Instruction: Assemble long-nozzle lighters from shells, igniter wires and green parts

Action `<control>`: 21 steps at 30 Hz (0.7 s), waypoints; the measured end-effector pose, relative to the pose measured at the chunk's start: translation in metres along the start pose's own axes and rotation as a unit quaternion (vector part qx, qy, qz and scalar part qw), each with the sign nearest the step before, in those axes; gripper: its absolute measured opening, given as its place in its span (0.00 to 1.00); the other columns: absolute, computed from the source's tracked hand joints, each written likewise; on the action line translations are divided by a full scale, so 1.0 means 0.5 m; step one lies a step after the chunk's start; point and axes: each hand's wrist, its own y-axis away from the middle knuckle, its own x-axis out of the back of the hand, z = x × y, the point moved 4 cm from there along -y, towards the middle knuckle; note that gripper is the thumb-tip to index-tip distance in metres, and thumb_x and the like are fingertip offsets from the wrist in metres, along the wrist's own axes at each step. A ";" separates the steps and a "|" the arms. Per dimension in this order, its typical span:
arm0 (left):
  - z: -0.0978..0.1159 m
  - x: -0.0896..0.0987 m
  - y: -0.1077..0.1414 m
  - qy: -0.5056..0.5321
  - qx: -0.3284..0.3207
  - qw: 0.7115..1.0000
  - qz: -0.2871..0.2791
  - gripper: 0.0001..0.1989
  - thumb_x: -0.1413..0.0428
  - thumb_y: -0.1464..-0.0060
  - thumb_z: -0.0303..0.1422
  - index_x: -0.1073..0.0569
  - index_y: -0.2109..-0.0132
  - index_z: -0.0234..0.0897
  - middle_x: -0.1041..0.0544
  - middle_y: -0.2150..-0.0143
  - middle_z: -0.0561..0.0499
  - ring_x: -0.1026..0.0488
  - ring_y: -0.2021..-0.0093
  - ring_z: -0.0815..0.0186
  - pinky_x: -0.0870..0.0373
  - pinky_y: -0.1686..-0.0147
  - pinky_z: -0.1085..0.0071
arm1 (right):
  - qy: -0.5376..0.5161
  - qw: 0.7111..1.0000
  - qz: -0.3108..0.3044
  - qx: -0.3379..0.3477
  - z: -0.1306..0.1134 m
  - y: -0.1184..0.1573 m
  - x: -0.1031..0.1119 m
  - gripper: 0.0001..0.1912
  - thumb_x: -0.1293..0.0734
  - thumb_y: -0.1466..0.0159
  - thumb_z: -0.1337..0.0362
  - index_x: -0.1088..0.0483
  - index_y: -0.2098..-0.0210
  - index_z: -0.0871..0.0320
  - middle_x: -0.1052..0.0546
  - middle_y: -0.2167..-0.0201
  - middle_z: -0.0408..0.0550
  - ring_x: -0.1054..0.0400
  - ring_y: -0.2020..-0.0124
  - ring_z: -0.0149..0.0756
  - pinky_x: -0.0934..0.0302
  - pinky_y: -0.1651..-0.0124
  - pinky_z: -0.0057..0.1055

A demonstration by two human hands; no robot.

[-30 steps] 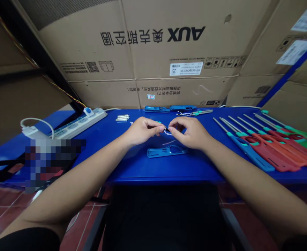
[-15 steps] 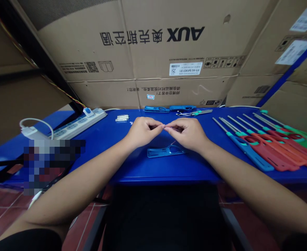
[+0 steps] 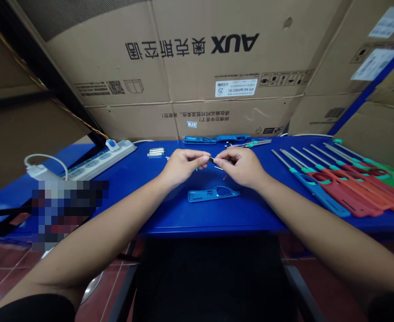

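Above the middle of the blue table, my left hand (image 3: 183, 166) and my right hand (image 3: 243, 168) face each other with fingers pinched. Between their fingertips is a small dark piece (image 3: 211, 159), too small to name, gripped from both sides. A thin metal rod (image 3: 219, 168) shows just under my right fingers, and a bit of green shows below my left fingers. On the table below the hands lies a blue plastic shell half (image 3: 200, 196) with an oval opening at its right part.
Several lighters (image 3: 358, 190) in blue, red, orange and green lie at the right. Blue shells (image 3: 200, 140), metal tubes with wires (image 3: 259, 143) and silvery cylinders (image 3: 156, 152) lie behind the hands. A power strip (image 3: 99, 161) is at left, cardboard (image 3: 197, 98) behind.
My fingertips have moved slightly apart, and the dark piece between them now shows. The rod beneath my right fingers has come into view. The camera view has shifted slightly.
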 end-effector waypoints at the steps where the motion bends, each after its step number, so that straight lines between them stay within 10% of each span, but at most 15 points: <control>1: -0.006 -0.001 -0.002 0.005 0.004 1.000 -0.009 0.22 0.32 0.53 0.47 0.16 0.57 0.34 0.17 0.68 0.46 0.23 0.69 0.66 0.26 0.64 0.68 | 0.019 1.000 0.007 0.017 -0.001 0.000 0.000 0.08 0.31 0.39 0.63 0.22 0.71 0.58 0.24 0.76 0.45 0.36 0.76 0.30 0.43 0.72 0.29; 14: -0.008 -0.001 -0.004 0.054 0.000 0.998 -0.037 0.25 0.34 0.51 0.50 0.18 0.55 0.33 0.17 0.63 0.44 0.21 0.67 0.65 0.24 0.63 0.68 | 0.122 0.979 0.023 0.159 -0.029 0.013 0.017 0.06 0.35 0.35 0.65 0.26 0.67 0.57 0.25 0.71 0.46 0.37 0.73 0.33 0.43 0.67 0.32; 21: 0.001 -0.005 -0.001 0.070 -0.009 0.996 -0.060 0.23 0.34 0.51 0.50 0.17 0.58 0.33 0.17 0.66 0.44 0.21 0.68 0.66 0.24 0.65 0.70 | 0.114 0.991 0.004 0.074 -0.024 0.020 0.012 0.05 0.37 0.33 0.62 0.32 0.61 0.57 0.25 0.73 0.43 0.39 0.78 0.30 0.48 0.72 0.31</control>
